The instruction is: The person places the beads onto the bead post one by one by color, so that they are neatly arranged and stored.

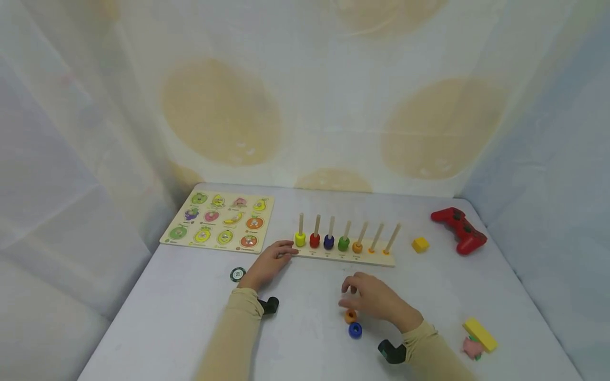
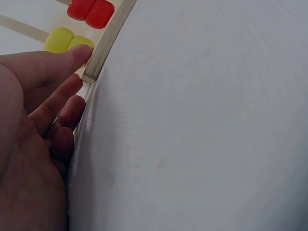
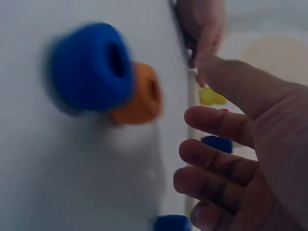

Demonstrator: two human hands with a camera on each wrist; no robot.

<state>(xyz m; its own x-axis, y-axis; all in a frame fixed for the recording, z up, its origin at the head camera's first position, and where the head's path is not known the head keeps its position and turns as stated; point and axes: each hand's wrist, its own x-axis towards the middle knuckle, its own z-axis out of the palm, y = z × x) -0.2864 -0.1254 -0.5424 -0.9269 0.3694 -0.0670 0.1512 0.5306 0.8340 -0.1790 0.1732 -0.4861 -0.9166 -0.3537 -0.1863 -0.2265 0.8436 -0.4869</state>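
A wooden peg board [image 1: 343, 256] carries upright pegs; yellow beads [image 1: 300, 239], red beads [image 1: 315, 240], dark blue beads [image 1: 329, 242], green beads [image 1: 343, 244] and an orange bead [image 1: 357, 247] sit on its left and middle pegs. My left hand [image 1: 271, 262] holds the board's left end, thumb beside the yellow beads and a finger at the corner. Loose on the table lie an orange bead [image 1: 350, 316] and a blue bead [image 1: 355, 330]. Just above them is my right hand [image 1: 374, 296], fingers loosely bent, holding nothing. A blue piece [image 3: 172, 223] is cut off at the right wrist view's bottom edge.
Back left lies a fruit puzzle board [image 1: 216, 221], with a round green-and-white chip [image 1: 237, 274] in front. On the right are a yellow cube [image 1: 420, 244], a red game controller [image 1: 459, 230], a yellow block [image 1: 480, 334] and a pink figure [image 1: 472, 347]. Curtains surround the table.
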